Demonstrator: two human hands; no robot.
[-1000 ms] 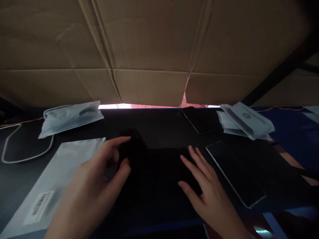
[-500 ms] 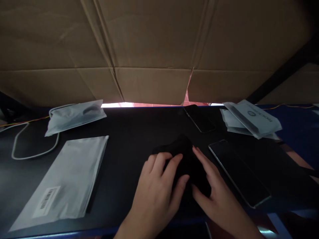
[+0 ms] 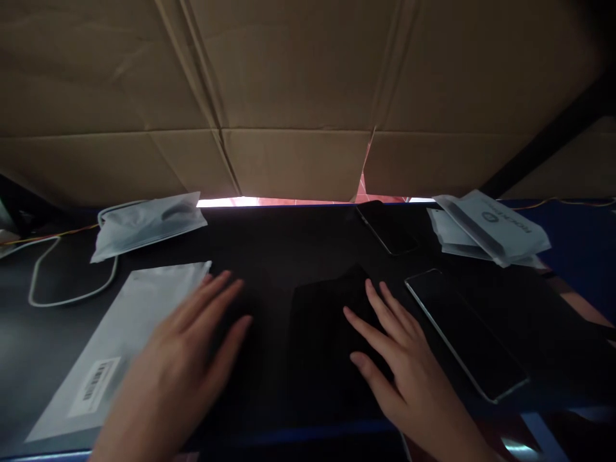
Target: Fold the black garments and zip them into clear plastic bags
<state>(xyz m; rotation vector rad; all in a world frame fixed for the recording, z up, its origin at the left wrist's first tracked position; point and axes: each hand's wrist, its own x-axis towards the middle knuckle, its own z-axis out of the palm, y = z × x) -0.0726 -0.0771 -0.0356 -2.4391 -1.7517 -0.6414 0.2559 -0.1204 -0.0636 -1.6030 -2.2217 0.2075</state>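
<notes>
A black cloth lies spread on the dark table in front of me; its edges are hard to make out against the surface. My right hand rests on the cloth's right side, fingers spread. Over at the left, my left hand is open, above the right part of a frosted zip bag with a barcode label. Whether it touches the bag I cannot tell. Just right of my right hand lies a large phone with a dark screen and a clear edge.
A second dark phone lies at the back. White printed pouches are stacked at the back right. Another frosted bag and a white cable lie back left. A cardboard sheet stands behind the table.
My left hand has let go of the black cloth and moved left over the frosted bag. The bunched cloth now lies flatter, and my right hand's fingers have spread on it.
</notes>
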